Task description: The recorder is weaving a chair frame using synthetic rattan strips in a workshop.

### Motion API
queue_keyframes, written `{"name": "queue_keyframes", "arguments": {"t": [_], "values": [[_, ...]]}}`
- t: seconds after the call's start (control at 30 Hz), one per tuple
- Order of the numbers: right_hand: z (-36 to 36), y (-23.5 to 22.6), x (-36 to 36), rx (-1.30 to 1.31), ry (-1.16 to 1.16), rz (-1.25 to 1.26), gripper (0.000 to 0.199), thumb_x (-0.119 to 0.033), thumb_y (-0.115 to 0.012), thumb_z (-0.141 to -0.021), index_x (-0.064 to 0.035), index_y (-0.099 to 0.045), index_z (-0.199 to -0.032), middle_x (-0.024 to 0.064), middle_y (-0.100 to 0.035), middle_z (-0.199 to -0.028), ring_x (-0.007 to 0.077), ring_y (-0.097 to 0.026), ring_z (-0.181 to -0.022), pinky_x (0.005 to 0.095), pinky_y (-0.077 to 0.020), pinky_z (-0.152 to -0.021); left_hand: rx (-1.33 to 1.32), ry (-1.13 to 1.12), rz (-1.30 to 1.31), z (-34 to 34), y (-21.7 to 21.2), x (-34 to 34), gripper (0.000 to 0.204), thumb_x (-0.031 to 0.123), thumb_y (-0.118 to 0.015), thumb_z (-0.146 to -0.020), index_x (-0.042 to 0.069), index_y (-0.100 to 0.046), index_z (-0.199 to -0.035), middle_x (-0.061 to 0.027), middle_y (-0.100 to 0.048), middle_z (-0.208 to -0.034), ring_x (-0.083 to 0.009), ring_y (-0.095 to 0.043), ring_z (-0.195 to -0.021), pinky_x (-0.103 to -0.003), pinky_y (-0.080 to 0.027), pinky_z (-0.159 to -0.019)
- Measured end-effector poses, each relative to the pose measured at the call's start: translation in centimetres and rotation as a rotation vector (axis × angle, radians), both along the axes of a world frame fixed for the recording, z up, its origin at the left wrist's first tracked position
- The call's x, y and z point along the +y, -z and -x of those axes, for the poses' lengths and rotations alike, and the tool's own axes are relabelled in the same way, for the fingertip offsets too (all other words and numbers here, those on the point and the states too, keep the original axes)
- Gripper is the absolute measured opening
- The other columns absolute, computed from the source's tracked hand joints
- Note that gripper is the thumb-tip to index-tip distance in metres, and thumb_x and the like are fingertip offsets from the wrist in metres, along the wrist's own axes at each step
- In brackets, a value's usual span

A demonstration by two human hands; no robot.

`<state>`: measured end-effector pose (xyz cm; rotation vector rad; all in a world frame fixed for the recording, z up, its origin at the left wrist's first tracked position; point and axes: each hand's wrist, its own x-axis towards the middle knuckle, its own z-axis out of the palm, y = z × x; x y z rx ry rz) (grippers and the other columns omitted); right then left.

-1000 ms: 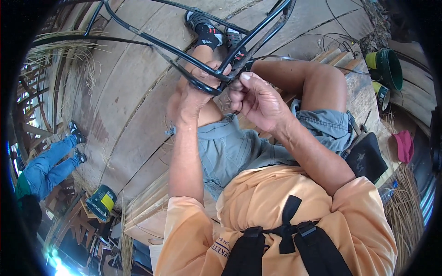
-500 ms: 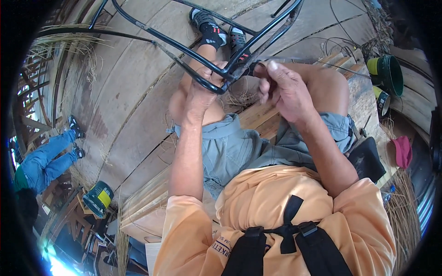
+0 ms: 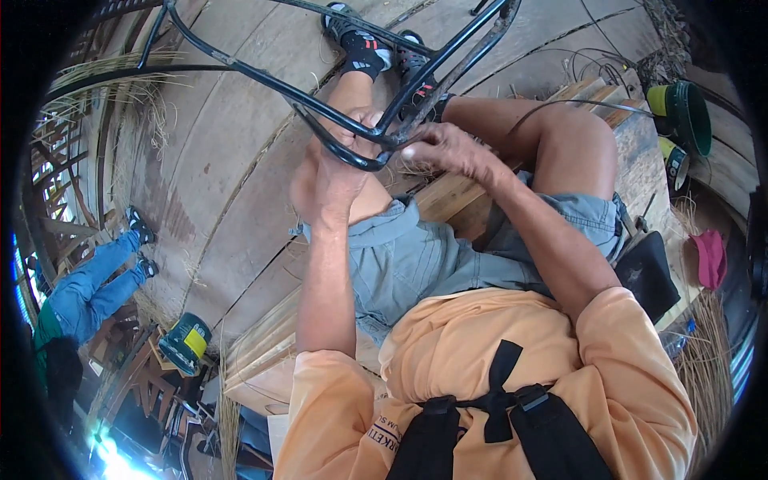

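A black metal tube frame (image 3: 264,80) with bent, rounded corners slants across the top of the view above my legs. My left hand (image 3: 340,144) is wrapped round its near corner and partly hidden behind the bars. Close beside that corner is my right hand (image 3: 458,154), its thumb and fingertips pressed together against the frame's end. What they pinch is too small to make out. A thin dark strip (image 3: 588,102) arcs over my right knee; its near end is lost behind the knee and hand.
I sit on a wooden bench (image 3: 640,172). Green buckets stand at right (image 3: 694,120) and lower left (image 3: 184,342). A black pouch (image 3: 644,276) and pink cloth (image 3: 708,260) lie at right. Another person's jeans (image 3: 96,276) show at left. Loose strands (image 3: 712,352) lie lower right.
My right hand has moved left and slightly down, from apart to the frame's corner. The frame has shifted slightly left in view, still held by my left hand.
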<state>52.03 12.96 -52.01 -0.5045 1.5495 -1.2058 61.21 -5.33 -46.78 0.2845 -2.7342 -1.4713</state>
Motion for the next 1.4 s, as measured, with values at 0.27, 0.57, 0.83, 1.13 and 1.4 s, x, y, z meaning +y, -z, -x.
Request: {"name": "queue_keyframes", "arguments": {"t": [0.27, 0.57, 0.83, 1.13, 1.4], "values": [[-0.5, 4.7, 0.8, 1.068, -0.453, -0.356, 0.036, -0.041, -0.055, -0.084, -0.0072, -0.063, -0.096, 0.0134, -0.064, -0.084, 0.0309, -0.060, -0.080, 0.0396, -0.0459, -0.068, 0.225, -0.027, 0.496, -0.4, -2.7, 0.8, 0.019, 0.015, -0.058, -0.084, -0.004, -0.054, -0.085, -0.0163, -0.057, -0.078, -0.0322, -0.054, -0.076, -0.038, -0.043, -0.067], [-0.3, -0.5, 3.3, 0.564, -0.272, -0.600, 0.033, -0.034, -0.053, -0.083, -0.0036, -0.062, -0.092, 0.0212, -0.061, -0.087, 0.0352, -0.058, -0.088, 0.0419, -0.0448, -0.078, -0.196, -0.339, 0.075, -3.5, -4.9, 2.2, 0.024, 0.018, -0.055, -0.085, -0.006, -0.056, -0.081, -0.0209, -0.057, -0.081, -0.0340, -0.056, -0.077, -0.038, -0.044, -0.067], [-0.5, -4.6, 0.6, 0.731, -0.223, -0.339, 0.055, -0.031, -0.066, -0.075, -0.0051, -0.048, -0.119, 0.0188, -0.058, -0.105, 0.0296, -0.055, -0.101, 0.0369, -0.0420, -0.084, -0.072, -0.339, 0.056, -3.3, -5.0, 2.4, 0.023, 0.016, -0.054, -0.083, -0.005, -0.056, -0.074, -0.0205, -0.057, -0.075, -0.0354, -0.056, -0.071, -0.041, -0.044, -0.064], [-0.3, -6.5, -2.2, 0.442, -0.095, 0.078, 0.024, -0.012, -0.055, -0.085, -0.0069, -0.058, -0.109, 0.0139, -0.056, -0.100, 0.0262, -0.053, -0.091, 0.0325, -0.0412, -0.083, -0.072, -0.280, 0.190, -3.1, -4.5, 2.2, 0.029, 0.023, -0.051, -0.083, -0.002, -0.058, -0.071, -0.0215, -0.058, -0.079, -0.0371, -0.057, -0.076, -0.045, -0.045, -0.069], [0.1, -10.5, -1.3, 0.538, 0.041, -0.279, 0.017, -0.015, -0.055, -0.085, -0.0023, -0.061, -0.096, 0.0088, -0.062, -0.076, 0.0217, -0.058, -0.066, 0.0304, -0.0463, -0.064, -0.263, -0.399, 0.274, -2.1, -3.0, 2.0, 0.022, 0.019, -0.050, -0.084, 0.006, -0.060, -0.098, -0.0183, -0.063, -0.080, -0.0362, -0.061, -0.072, -0.042, -0.049, -0.065]]}}
